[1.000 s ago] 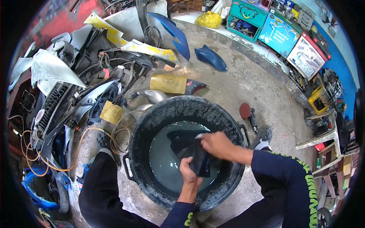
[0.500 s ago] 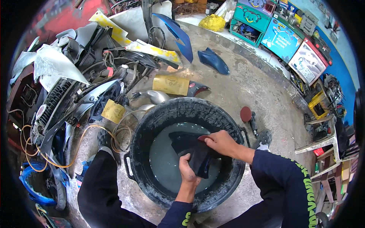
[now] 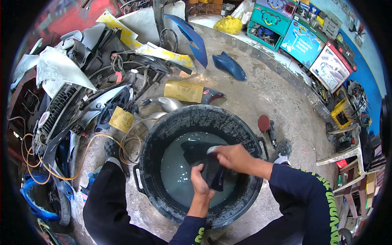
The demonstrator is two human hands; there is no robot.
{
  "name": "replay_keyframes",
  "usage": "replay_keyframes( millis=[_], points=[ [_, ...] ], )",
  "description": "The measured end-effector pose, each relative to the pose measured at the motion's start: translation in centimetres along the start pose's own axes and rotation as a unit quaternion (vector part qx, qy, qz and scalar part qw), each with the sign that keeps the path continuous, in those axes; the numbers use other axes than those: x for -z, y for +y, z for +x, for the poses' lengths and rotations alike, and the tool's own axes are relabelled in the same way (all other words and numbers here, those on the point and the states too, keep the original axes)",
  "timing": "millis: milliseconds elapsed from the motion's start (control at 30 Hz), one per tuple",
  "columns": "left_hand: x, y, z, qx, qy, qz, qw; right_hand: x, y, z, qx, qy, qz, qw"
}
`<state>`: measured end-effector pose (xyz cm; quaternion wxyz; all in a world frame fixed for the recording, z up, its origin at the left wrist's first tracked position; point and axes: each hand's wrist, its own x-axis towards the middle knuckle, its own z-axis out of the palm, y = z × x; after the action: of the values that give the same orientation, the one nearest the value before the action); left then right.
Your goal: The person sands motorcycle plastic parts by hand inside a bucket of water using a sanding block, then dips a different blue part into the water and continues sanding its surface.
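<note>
Over a large black tub (image 3: 148,179) of cloudy grey water, my left hand (image 3: 201,183) grips the lower edge of a dark curved motorcycle fairing panel (image 3: 195,153), its thumb on top. The panel is held tilted above the water. My right hand (image 3: 237,158) is closed on a small piece of sandpaper (image 3: 212,149), pale on the side that shows, and rests against the panel's upper right part. Much of the sandpaper is covered by my fingers.
A disc sander (image 3: 270,128) lies right of the tub. Yellow sandpaper sheets (image 3: 183,91) and a blue panel (image 3: 229,66) lie beyond it. Left, a heap of fairing parts (image 3: 61,69) and an orange hose (image 3: 87,157) crowd the floor. A pale stool (image 3: 347,149) stands right.
My right hand has turned and shifted slightly left over the panel. The sandpaper in it showed its reddish-brown side before and shows a pale side now. My left hand and the panel stay nearly still.
</note>
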<state>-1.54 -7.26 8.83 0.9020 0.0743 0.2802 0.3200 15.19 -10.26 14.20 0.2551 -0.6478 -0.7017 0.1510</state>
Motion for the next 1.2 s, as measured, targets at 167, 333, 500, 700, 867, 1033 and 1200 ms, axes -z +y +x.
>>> replay_keyframes(
  millis=[167, 333, 500, 700, 867, 1033, 1200],
  points=[
    [0.5, 0.1, -0.3, -0.023, -0.002, 0.014, 1.000, -1.9, -2.4, -1.0, 0.120, 0.014, 0.021, 0.992],
    [-0.2, 1.3, -0.8, -0.003, -0.006, 0.004, 1.000, -0.6, -0.9, -0.6, -0.109, -0.029, 0.026, 0.993],
    [1.1, 2.8, 0.1, 0.071, -0.045, 0.028, 0.996, -2.3, 2.3, -0.2, -0.169, -0.070, -0.009, 0.983],
    [-0.8, 3.3, -1.1, 0.123, 0.003, 0.172, 0.977, -8.9, 11.7, -3.0, -0.396, -0.099, -0.011, 0.913],
    [-0.9, 1.9, -0.4, 0.097, -0.028, 0.105, 0.989, -9.0, 8.8, -1.2, -0.377, -0.181, 0.055, 0.907],
    [-0.4, 0.1, 0.0, 0.038, 0.004, 0.085, 0.996, -7.0, 1.3, -0.4, -0.260, 0.009, 0.181, 0.949],
    [-0.8, 2.7, -0.9, -0.044, -0.004, -0.037, 0.998, -2.0, -5.3, -1.4, 0.025, -0.001, 0.043, 0.999]
  ],
)
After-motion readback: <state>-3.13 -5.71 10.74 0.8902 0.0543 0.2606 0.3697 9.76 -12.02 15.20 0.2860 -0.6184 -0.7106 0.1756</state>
